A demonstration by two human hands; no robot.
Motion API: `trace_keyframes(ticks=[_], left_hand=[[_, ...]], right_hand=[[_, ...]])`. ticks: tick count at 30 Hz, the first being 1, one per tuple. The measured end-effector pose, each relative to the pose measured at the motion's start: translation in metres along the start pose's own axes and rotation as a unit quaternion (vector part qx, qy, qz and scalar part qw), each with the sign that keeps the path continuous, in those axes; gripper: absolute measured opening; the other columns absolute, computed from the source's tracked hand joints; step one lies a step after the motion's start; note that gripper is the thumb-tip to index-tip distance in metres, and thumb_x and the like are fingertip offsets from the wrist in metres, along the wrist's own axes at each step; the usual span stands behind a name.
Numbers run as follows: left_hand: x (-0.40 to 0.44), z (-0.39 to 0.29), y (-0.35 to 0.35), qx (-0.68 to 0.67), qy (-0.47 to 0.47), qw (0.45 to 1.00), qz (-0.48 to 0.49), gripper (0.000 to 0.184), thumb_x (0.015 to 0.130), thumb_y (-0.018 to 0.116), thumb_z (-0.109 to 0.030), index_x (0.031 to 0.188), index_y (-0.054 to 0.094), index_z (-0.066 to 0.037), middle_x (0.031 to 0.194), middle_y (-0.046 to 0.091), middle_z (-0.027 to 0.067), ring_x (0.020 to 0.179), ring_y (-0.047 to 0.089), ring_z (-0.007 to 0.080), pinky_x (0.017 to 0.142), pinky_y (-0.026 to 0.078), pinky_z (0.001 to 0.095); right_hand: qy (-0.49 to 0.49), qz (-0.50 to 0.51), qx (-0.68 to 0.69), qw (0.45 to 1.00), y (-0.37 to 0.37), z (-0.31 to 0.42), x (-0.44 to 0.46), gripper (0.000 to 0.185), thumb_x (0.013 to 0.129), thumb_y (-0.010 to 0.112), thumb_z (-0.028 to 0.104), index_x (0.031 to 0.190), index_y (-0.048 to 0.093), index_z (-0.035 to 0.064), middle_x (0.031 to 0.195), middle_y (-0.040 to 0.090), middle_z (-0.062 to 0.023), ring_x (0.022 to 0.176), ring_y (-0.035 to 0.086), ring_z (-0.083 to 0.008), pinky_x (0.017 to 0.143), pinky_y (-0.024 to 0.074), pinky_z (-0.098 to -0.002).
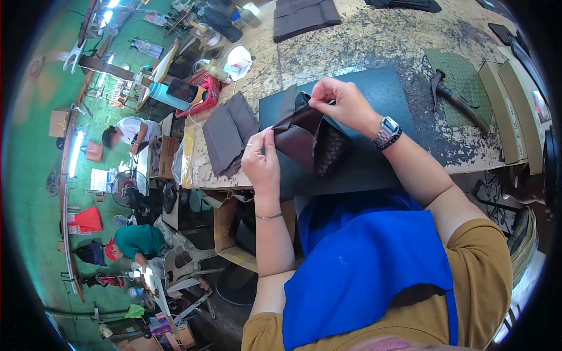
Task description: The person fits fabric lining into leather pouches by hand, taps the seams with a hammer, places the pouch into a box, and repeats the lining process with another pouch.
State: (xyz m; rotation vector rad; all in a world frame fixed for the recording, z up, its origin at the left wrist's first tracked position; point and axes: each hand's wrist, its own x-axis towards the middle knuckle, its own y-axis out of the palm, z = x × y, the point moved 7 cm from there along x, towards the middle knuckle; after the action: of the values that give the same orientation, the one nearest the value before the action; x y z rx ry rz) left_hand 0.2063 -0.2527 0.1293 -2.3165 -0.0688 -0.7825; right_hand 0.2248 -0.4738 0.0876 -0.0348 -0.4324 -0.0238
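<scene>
Between my two hands is a dark brown leather piece (pixel 297 143), folded, with a woven pattern on its lower right part; whether it is a finished bag or loose panels I cannot tell. My left hand (pixel 261 161) pinches its left edge between thumb and fingers. At the upper right edge, my right hand (pixel 345 105) pinches the leather with thumb and forefinger. The piece is held over a black mat (pixel 374 99) on the worktable. Stacked brown leather panels (pixel 231 134) lie left of my left hand.
A hammer (pixel 459 99) rests on a green patterned sheet (pixel 468 73) at the right, near long cardboard boxes (pixel 509 111). More brown panels (pixel 307 19) lie at the back. A red basket (pixel 205 90) and white cup (pixel 239 58) stand left. Two people sit working at far left.
</scene>
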Motion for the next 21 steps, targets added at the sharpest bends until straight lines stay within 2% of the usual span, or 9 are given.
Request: trace_keyframes(ticks=[2, 5, 6, 9, 10, 13, 16, 19, 21], left_hand=[[0.004, 0.003, -0.001, -0.037, 0.027, 0.998, -0.043, 0.024, 0.096, 0.064, -0.023, 0.103, 0.070, -0.001, 0.097, 0.070, 0.0134, 0.090, 0.067, 0.0269, 0.081, 0.051, 0.0347], [0.011, -0.032, 0.000, 0.022, 0.067, 0.996, -0.052, 0.030, 0.090, 0.071, -0.030, 0.102, 0.068, -0.003, 0.093, 0.067, 0.0127, 0.086, 0.065, 0.0273, 0.079, 0.051, 0.0349], [0.014, -0.036, 0.004, 0.036, 0.083, 0.995, -0.037, 0.036, 0.084, 0.076, -0.035, 0.100, 0.067, -0.004, 0.086, 0.065, 0.0103, 0.078, 0.063, 0.0255, 0.074, 0.051, 0.0351], [0.019, -0.057, 0.017, 0.062, 0.083, 0.993, 0.048, 0.038, 0.081, 0.079, -0.036, 0.099, 0.067, -0.005, 0.084, 0.064, 0.0087, 0.074, 0.063, 0.0244, 0.068, 0.051, 0.0354], [0.020, -0.060, 0.022, 0.056, 0.043, 0.995, 0.075, 0.038, 0.081, 0.080, -0.035, 0.097, 0.066, -0.003, 0.085, 0.067, 0.0091, 0.072, 0.065, 0.0213, 0.066, 0.052, 0.0329], [0.021, -0.051, 0.036, -0.050, -0.052, 0.986, 0.149, 0.037, 0.083, 0.079, -0.031, 0.099, 0.067, -0.001, 0.087, 0.070, 0.0095, 0.075, 0.068, 0.0165, 0.067, 0.053, 0.0288], [0.019, -0.039, 0.043, -0.152, -0.126, 0.961, 0.195, 0.033, 0.087, 0.076, -0.026, 0.101, 0.067, 0.002, 0.087, 0.072, 0.0087, 0.077, 0.066, 0.0111, 0.070, 0.053, 0.0257], [0.024, -0.026, 0.042, -0.217, -0.119, 0.945, 0.212, 0.027, 0.089, 0.074, -0.021, 0.101, 0.068, 0.003, 0.087, 0.071, 0.0056, 0.074, 0.064, 0.0090, 0.069, 0.051, 0.0248], [0.029, -0.022, 0.027, -0.132, -0.097, 0.968, 0.191, 0.023, 0.092, 0.070, -0.019, 0.096, 0.068, 0.003, 0.081, 0.070, 0.0088, 0.070, 0.062, 0.0090, 0.066, 0.050, 0.0264]], right_hand=[[-0.007, -0.039, 0.002, 0.999, -0.005, 0.002, 0.001, 0.013, 0.086, 0.071, 0.005, 0.092, 0.060, 0.0020, 0.081, 0.067, -0.0033, 0.075, 0.065, -0.0098, 0.070, 0.0539, -0.0264], [-0.015, -0.019, -0.018, 1.000, 0.009, 0.009, -0.005, 0.015, 0.085, 0.072, 0.006, 0.091, 0.059, 0.0020, 0.080, 0.067, -0.0038, 0.073, 0.064, -0.0104, 0.069, 0.0537, -0.0269], [-0.012, 0.008, -0.036, 0.999, 0.014, 0.008, -0.008, 0.015, 0.086, 0.071, 0.002, 0.092, 0.057, 0.0032, 0.083, 0.064, 0.0001, 0.079, 0.062, -0.0049, 0.072, 0.0533, -0.0241], [-0.024, 0.028, -0.058, 0.998, 0.020, 0.016, -0.013, 0.017, 0.086, 0.072, 0.002, 0.092, 0.056, 0.0029, 0.082, 0.064, 0.0001, 0.079, 0.062, -0.0050, 0.072, 0.0536, -0.0246], [-0.030, 0.024, -0.037, 0.999, 0.020, 0.021, -0.014, 0.018, 0.085, 0.073, 0.001, 0.090, 0.055, 0.0030, 0.083, 0.064, -0.0001, 0.079, 0.062, -0.0049, 0.073, 0.0537, -0.0244], [-0.047, -0.002, 0.009, 0.999, 0.018, 0.021, -0.015, 0.019, 0.084, 0.075, 0.008, 0.088, 0.057, 0.0036, 0.075, 0.065, -0.0058, 0.072, 0.066, -0.0118, 0.064, 0.0540, -0.0284], [-0.069, 0.013, 0.006, 0.998, 0.017, 0.026, -0.016, 0.019, 0.085, 0.074, 0.008, 0.086, 0.056, 0.0041, 0.077, 0.065, -0.0063, 0.074, 0.066, -0.0120, 0.064, 0.0544, -0.0288], [-0.091, 0.018, 0.008, 0.996, 0.016, 0.029, -0.016, 0.020, 0.085, 0.074, 0.009, 0.086, 0.056, 0.0036, 0.077, 0.063, -0.0069, 0.072, 0.066, -0.0144, 0.063, 0.0534, -0.0298], [-0.106, 0.032, -0.070, 0.991, 0.012, 0.042, -0.015, 0.016, 0.086, 0.072, 0.008, 0.088, 0.057, 0.0038, 0.078, 0.062, -0.0079, 0.073, 0.065, -0.0189, 0.064, 0.0526, -0.0314]])
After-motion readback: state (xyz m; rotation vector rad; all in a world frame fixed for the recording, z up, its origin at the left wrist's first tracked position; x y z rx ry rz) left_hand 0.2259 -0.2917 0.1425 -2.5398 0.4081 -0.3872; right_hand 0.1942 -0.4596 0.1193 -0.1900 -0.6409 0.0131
